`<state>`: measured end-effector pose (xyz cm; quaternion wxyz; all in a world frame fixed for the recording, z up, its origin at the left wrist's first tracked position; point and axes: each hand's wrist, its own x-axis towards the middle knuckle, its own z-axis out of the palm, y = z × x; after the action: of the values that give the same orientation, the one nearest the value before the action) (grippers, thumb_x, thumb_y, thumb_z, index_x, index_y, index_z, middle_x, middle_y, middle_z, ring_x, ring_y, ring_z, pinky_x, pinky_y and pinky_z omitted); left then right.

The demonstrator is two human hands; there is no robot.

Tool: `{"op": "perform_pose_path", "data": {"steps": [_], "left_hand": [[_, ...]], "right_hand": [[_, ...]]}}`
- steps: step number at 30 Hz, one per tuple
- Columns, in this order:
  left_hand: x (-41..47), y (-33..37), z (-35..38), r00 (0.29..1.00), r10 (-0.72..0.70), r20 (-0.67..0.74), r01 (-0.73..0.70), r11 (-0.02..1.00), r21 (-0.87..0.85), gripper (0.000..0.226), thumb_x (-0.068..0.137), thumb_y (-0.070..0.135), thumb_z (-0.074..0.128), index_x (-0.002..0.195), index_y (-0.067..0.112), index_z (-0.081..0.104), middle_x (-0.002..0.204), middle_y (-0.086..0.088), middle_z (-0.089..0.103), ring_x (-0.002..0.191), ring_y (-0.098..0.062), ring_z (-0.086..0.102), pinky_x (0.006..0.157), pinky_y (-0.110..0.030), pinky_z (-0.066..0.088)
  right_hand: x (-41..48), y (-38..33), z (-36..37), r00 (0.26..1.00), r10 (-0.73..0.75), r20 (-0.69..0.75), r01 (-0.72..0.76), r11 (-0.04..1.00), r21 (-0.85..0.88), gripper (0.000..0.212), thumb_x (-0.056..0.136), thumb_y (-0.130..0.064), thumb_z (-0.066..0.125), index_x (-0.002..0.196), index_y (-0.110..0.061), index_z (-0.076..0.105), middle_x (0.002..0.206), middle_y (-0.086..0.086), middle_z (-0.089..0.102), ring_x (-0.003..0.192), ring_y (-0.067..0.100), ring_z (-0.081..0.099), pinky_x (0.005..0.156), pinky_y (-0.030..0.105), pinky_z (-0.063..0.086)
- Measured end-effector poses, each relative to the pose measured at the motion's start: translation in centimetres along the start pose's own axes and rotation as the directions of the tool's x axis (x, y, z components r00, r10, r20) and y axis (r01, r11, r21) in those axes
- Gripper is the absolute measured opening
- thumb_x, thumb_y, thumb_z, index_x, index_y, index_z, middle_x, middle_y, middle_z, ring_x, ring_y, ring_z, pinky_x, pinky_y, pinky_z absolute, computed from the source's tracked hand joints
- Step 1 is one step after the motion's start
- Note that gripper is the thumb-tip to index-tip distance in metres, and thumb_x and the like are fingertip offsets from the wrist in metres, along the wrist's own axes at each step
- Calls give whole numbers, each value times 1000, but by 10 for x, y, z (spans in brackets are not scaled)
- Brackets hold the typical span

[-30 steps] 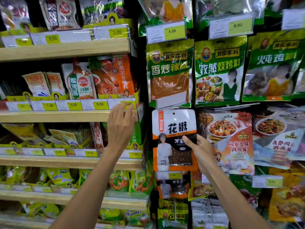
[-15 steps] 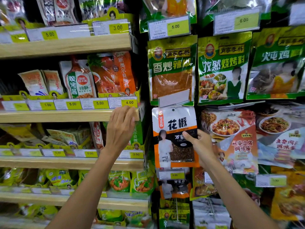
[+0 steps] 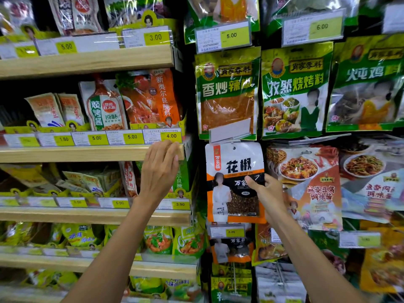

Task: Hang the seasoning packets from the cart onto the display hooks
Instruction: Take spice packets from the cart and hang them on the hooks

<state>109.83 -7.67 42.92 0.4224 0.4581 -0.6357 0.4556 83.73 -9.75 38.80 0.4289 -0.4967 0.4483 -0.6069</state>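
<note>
A peppercorn packet, white at the top with an orange band and a dark window, is held flat against the hanging display, in the column just right of the wooden shelves. It is pinched at its right edge by the right hand, with the thumb laid across the front and the fingers hidden behind. Its punched hole lies just beneath a blank grey label flap, which is tilted upward and overlaps the lower part of the green chilli packet above. Whether the hole is on a hook cannot be told, since the hook is covered by flap and packet. The packet's lower edge is met by a yellow price tag, under which a second packet of the same kind is hung. To the right, the left edge of a tofu sauce packet is partly covered by the right hand and wrist. Higher up, a cumin barbecue packet is hung beside the chilli one.

The left hand is set on the right end of a wooden shelf, and its fingers are bent over the front lip just below the 4.00 price label. Sauce pouches are stood on that shelf behind the label strip
</note>
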Motion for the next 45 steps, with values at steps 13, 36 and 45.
{"op": "perform_pose_path", "data": {"steps": [13,36,45], "left_hand": [[1,1,-4,1000,-3,22,4,1000,-2,27,94,10,50,115,-3,59,112,-21,61,106,-33,53,97,-45,43],[3,6,-10,998,-42,55,44,999,-22,25,92,5,54,114,-5,60,109,-22,61,102,-37,58,92,-49,48],[3,3,-9,998,-27,49,30,998,-50,25,93,7,52,114,-4,60,109,-21,61,103,-34,55,92,-46,47]], "right_hand": [[25,-2,13,999,-37,-21,33,982,-186,16,82,-16,75,94,-14,65,84,-5,64,89,18,59,91,38,48],[-17,2,0,999,11,49,-12,1000,12,5,87,-18,68,87,-23,69,96,0,72,94,13,64,83,29,49],[35,5,18,994,108,-28,-109,993,-36,14,87,-12,68,92,1,68,101,20,70,92,28,65,89,41,49]]}}
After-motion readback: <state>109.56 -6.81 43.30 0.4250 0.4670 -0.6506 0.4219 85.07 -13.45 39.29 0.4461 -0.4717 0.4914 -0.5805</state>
